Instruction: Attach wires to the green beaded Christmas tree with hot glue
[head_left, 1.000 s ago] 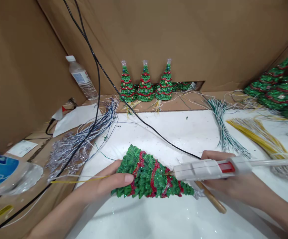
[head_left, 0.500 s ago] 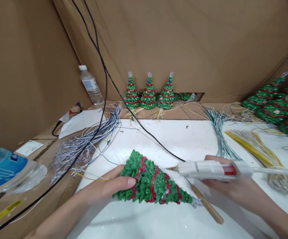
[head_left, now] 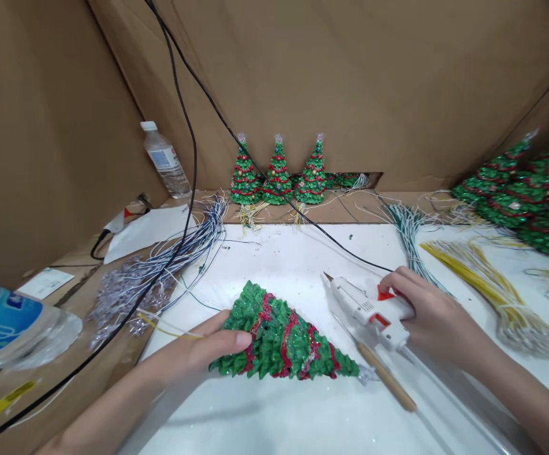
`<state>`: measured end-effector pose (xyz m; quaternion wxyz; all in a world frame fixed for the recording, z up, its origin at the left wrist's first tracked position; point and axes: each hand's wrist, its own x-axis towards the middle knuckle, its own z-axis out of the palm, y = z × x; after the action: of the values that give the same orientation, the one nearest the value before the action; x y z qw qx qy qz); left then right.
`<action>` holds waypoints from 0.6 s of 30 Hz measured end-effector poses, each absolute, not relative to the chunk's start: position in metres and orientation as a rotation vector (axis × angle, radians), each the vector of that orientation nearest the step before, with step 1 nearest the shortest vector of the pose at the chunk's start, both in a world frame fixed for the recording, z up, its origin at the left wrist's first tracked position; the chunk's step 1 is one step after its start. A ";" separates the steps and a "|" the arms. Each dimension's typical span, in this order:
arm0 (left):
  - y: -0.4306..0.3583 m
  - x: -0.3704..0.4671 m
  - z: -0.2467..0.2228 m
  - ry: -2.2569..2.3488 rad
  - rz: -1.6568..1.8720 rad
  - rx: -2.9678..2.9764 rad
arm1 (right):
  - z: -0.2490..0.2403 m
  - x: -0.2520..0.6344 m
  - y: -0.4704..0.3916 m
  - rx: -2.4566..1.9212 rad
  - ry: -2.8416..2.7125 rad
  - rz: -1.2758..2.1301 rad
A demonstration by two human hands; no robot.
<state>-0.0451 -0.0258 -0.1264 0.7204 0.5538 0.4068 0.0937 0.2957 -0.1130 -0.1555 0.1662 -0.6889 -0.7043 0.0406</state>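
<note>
My left hand [head_left: 208,347] grips a green tree ornament [head_left: 278,335] with red garland by its wide base, thumb on top. The tree lies on its side in the air, its clear star tip pointing right. My right hand [head_left: 414,303] has its fingers round the handle end of a white glue gun [head_left: 366,303] with an orange trigger, which is low over the white tabletop, nozzle pointing up and left. A wooden-handled awl [head_left: 388,379] lies between the tree and the glue gun.
Three small trees [head_left: 278,174] stand at the back. Wire bundles lie left [head_left: 198,234] and right [head_left: 492,278], beside more trees [head_left: 530,196]. Bottles stand at back left [head_left: 167,161] and lie near left [head_left: 13,322]. A black cable [head_left: 236,133] crosses the view.
The glue gun has moved down and turned from sideways to a slant, away from the tree. My right hand has shifted to its handle end. The view has shifted slightly.
</note>
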 end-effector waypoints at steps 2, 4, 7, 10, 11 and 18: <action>-0.026 -0.045 -0.127 0.907 0.214 1.220 | -0.157 0.299 -0.111 -1.969 -2.044 0.117; -0.026 -0.046 -0.127 0.904 0.211 1.223 | -0.157 0.301 -0.110 -1.983 -2.079 0.121; -0.025 -0.047 -0.129 0.906 0.207 1.245 | -0.158 0.302 -0.109 -2.009 -2.114 0.134; -0.025 -0.049 -0.130 0.914 0.210 1.239 | -0.159 0.303 -0.109 -2.013 -2.122 0.171; -0.025 -0.049 -0.131 0.916 0.208 1.229 | -0.159 0.303 -0.109 -2.004 -2.120 0.194; -0.027 -0.047 -0.128 0.905 0.218 1.223 | -0.163 0.300 -0.108 -1.989 -2.006 0.332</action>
<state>-0.0469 -0.0274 -0.1279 0.7189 0.5529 0.4094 0.0987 0.2998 -0.1079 -0.1627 0.1480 -0.6917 -0.6973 0.1156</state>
